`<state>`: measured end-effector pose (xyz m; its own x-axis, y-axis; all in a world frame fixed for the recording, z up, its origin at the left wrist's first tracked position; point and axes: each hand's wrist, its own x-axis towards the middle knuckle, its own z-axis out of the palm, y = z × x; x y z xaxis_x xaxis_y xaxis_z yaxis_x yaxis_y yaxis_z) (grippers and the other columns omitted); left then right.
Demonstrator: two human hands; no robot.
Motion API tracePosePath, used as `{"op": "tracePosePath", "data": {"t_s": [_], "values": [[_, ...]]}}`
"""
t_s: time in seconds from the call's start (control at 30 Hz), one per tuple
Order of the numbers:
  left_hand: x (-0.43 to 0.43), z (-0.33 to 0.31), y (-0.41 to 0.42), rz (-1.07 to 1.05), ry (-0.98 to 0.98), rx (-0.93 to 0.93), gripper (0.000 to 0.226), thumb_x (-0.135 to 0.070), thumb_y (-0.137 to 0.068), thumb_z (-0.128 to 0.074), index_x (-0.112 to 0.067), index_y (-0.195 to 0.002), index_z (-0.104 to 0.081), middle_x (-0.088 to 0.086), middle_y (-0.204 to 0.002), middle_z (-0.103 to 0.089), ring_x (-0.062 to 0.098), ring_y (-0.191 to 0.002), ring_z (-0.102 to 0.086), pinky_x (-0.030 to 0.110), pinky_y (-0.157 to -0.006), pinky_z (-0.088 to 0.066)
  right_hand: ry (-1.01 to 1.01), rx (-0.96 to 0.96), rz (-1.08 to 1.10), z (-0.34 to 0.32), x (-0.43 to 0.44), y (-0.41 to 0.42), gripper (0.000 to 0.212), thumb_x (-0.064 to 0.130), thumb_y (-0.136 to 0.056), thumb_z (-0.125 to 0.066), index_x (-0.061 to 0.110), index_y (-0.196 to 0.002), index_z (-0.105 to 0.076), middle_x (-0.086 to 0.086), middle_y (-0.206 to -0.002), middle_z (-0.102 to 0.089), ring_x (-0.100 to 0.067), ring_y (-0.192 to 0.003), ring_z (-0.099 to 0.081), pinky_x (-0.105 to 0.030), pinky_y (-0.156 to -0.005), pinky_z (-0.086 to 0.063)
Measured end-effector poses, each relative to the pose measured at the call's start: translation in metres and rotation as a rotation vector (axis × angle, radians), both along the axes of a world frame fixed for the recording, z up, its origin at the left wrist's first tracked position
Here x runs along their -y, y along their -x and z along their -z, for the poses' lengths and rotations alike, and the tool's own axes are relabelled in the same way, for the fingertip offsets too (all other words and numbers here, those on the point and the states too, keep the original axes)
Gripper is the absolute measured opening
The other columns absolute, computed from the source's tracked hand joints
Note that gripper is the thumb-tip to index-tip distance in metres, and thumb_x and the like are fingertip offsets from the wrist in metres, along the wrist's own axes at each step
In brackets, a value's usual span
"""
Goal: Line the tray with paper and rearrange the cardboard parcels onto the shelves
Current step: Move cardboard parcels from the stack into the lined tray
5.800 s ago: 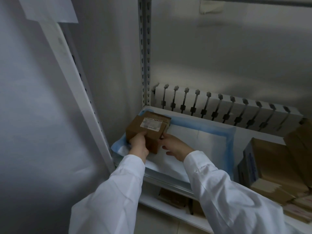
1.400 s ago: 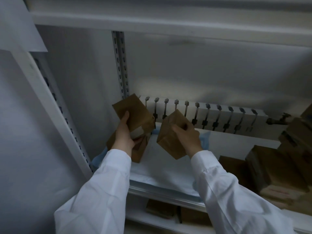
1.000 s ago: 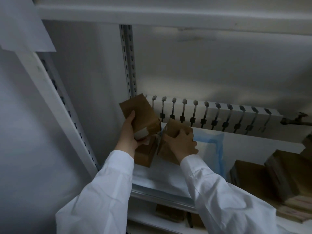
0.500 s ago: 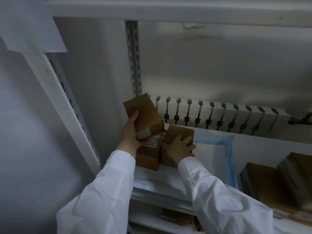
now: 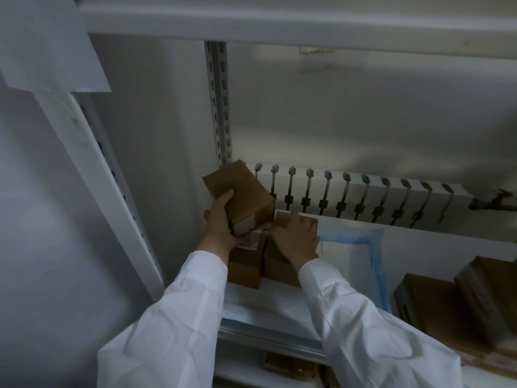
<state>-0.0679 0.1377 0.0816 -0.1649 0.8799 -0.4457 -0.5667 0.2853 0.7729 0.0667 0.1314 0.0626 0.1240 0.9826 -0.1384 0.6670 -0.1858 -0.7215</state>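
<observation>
My left hand grips a brown cardboard parcel, held tilted in the air above another parcel that stands on the shelf's left end. My right hand lies flat over a second standing parcel right beside it, fingers spread on its top. Both standing parcels rest on white paper with a blue border that lines the shelf. The lower parcels are partly hidden by my hands and sleeves.
More brown cardboard boxes stand at the shelf's right end. A slotted white rail runs along the back. A perforated upright stands at the left corner, with a shelf overhead. Parcels lie on the shelf below.
My right hand has set its parcel down upright beside the first one and now presses on it. My left hand still holds its parcel raised above the left stack.
</observation>
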Motion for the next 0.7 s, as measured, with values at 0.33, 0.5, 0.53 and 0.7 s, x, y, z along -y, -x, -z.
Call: {"op": "tracePosePath", "data": {"t_s": [0.33, 0.5, 0.53, 0.7], "values": [[-0.003, -0.005, -0.012, 0.097, -0.017, -0.087, 0.079, -0.035, -0.079, -0.073, -0.04, -0.134, -0.017, 0.008, -0.105, -0.059, 0.033, -0.106, -0.058, 0.048, -0.087, -0.051, -0.205, -0.742, -0.225, -0.027, -0.017, 0.013, 0.094, 0.014, -0.085, -0.068, 0.022, -0.152, -0.002, 0.008, -0.13, -0.038, -0.006, -0.121, -0.04, -0.02, -0.098, -0.037], [-0.014, 0.0, 0.003, -0.016, -0.037, -0.189, 0.07, -0.052, -0.076, -0.069, -0.028, -0.127, -0.028, 0.006, -0.107, -0.055, 0.028, -0.095, -0.06, 0.046, -0.086, -0.053, -0.174, -0.756, -0.22, -0.023, -0.034, 0.007, 0.096, 0.001, -0.087, -0.062, 0.03, -0.151, 0.004, -0.002, -0.147, -0.034, -0.022, -0.13, -0.042, -0.038, -0.108, -0.039], [-0.018, 0.001, 0.007, -0.05, -0.038, -0.227, 0.071, -0.06, -0.075, -0.065, -0.023, -0.127, -0.032, 0.007, -0.112, -0.056, 0.028, -0.097, -0.059, 0.047, -0.089, -0.052, -0.168, -0.75, -0.228, -0.023, -0.037, 0.007, 0.095, 0.002, -0.089, -0.061, 0.031, -0.151, 0.005, -0.001, -0.145, -0.034, -0.023, -0.13, -0.042, -0.039, -0.109, -0.039], [-0.029, 0.006, 0.023, -0.06, -0.009, -0.544, 0.073, -0.057, -0.087, -0.05, -0.01, -0.141, -0.033, 0.009, -0.135, -0.046, 0.026, -0.116, -0.048, 0.031, -0.095, -0.037, -0.242, -0.636, -0.128, -0.021, -0.044, 0.014, 0.06, 0.017, -0.089, -0.064, 0.013, -0.139, -0.032, -0.001, -0.124, -0.048, -0.02, -0.115, -0.052, -0.035, -0.099, -0.046]]}}
